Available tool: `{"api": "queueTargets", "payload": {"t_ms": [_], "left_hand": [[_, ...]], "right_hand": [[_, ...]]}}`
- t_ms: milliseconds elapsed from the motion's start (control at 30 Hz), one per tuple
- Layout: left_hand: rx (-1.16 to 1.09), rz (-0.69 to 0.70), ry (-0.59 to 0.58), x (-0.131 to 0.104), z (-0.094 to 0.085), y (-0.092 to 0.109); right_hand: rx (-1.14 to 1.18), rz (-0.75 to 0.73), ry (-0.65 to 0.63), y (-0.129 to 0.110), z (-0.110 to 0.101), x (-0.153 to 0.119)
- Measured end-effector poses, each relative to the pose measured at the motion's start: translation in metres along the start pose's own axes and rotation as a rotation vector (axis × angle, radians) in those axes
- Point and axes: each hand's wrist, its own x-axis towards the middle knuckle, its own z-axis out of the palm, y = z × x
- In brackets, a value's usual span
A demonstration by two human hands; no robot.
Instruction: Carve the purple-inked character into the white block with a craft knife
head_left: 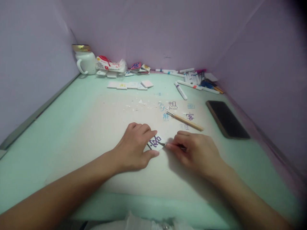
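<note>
A small white block (161,148) with a purple written character lies on the pale work board (96,127). My left hand (136,147) grips this block between thumb and fingers and presses it down. In my right hand (194,148) is a carving knife (163,144), pinched near its thin metal blade, which touches the block's marked face. Most of the knife's handle is hidden by my fingers. Just beyond the right hand rests a wooden-handled gouge (187,122). Whitish shavings (141,103) are scattered on the board, near characters (172,105) written in blue and purple.
A black phone (226,119) lies at the right. Several markers (181,90) are piled at the back right. White blocks (127,85) form a row at the back, before a red and white packet (111,65) and a white mug (86,63). Pale walls enclose the table.
</note>
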Motion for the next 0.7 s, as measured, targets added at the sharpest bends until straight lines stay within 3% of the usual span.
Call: {"api": "queueTargets", "payload": {"t_ms": [700], "left_hand": [[0.014, 0.006, 0.024, 0.0006, 0.0017, -0.0007]], "right_hand": [[0.098, 0.113, -0.085, -0.0015, -0.001, 0.0023]]}}
